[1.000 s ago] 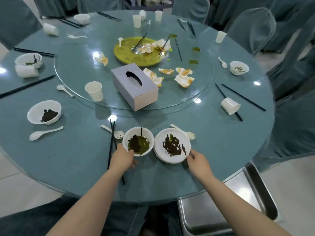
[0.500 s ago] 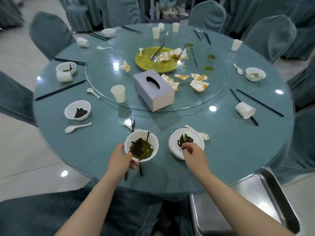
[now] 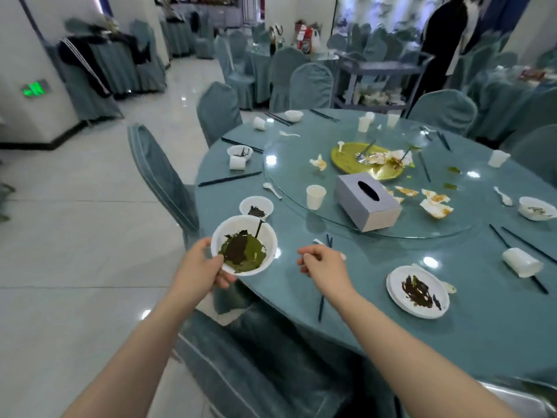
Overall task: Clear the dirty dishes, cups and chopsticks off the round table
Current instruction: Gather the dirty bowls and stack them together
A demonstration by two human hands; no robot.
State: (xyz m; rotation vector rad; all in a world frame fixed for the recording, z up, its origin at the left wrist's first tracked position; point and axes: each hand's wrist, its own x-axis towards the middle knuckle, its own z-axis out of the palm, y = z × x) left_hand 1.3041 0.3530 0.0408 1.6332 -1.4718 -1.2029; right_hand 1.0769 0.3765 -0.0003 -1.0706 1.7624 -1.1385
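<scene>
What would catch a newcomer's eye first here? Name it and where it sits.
The white bowl of dark green leftovers, gripped by the left hand at the near-left edge of the round table. Next, the grey tissue box on the glass turntable, with a yellow plate of scraps behind it.

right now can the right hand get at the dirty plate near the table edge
Probably yes. The right hand hangs above the table holding nothing that shows, and the plate lies just to its right near the edge, with only bare tabletop between them. The left hand is busy gripping the bowl.
</scene>
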